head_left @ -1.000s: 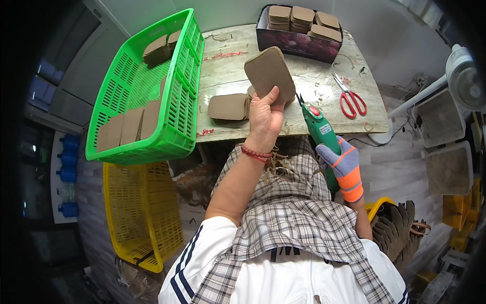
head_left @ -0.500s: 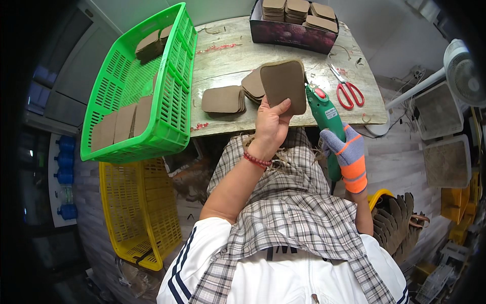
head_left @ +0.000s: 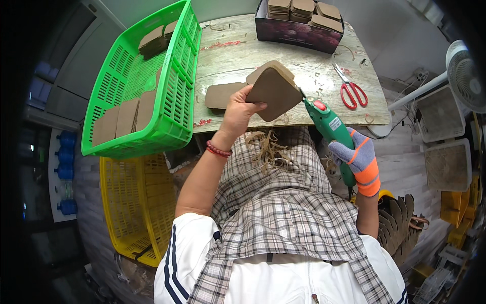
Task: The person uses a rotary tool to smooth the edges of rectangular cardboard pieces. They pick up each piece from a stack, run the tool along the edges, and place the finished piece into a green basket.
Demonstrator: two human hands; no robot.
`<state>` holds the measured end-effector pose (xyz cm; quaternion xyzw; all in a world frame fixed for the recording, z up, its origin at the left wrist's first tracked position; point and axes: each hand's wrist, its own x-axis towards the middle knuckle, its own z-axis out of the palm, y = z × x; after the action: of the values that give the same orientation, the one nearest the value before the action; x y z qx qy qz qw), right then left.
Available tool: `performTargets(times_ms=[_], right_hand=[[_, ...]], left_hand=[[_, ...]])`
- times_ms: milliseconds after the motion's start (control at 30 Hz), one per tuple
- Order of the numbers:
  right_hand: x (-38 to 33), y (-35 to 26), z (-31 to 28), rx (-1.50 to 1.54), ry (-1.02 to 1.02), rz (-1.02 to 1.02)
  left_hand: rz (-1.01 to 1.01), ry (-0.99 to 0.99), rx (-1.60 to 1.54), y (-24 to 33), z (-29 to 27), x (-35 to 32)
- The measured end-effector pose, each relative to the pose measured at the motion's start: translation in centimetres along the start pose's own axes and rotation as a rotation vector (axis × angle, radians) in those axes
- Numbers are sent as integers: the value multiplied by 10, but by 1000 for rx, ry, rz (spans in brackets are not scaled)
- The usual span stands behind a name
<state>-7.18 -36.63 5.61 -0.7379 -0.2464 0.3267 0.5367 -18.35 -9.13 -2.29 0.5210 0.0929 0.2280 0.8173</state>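
My bare left hand (head_left: 240, 112) grips a brown, round-cornered pad (head_left: 276, 96), thumb on its face and fingers behind. A gloved right hand (head_left: 358, 157) is closed around a green handheld electric cutter (head_left: 330, 124) with a red button. The cutter's narrow tip is at the pad's right corner; I cannot tell whether they touch. On the table, a stack of similar pads (head_left: 223, 95) lies left of the held pad, partly behind my hand. More brown pads (head_left: 259, 74) show behind the held one.
A green crate (head_left: 183, 96) with pads stands at the table's left, above a yellow crate (head_left: 121, 213). A dark box (head_left: 298, 36) of stacked pads is at the back. Red-handled scissors (head_left: 353, 95) lie right. Brown trimmings (head_left: 267, 149) rest on my plaid apron. A fan (head_left: 463, 76) stands far right.
My left hand has moved left and turned the pad, so a corner now points toward the cutter. The right hand with the cutter has shifted slightly right and down.
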Motion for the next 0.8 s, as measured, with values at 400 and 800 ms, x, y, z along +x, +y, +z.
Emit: performTargets(times_ms=[400, 800], right_hand=[[5, 0, 13, -134, -44, -20], [11, 11, 15, 57, -185, 49]], left_hand=[[-283, -113, 178, 9, -2, -21], [-39, 21, 429, 40, -34, -13]])
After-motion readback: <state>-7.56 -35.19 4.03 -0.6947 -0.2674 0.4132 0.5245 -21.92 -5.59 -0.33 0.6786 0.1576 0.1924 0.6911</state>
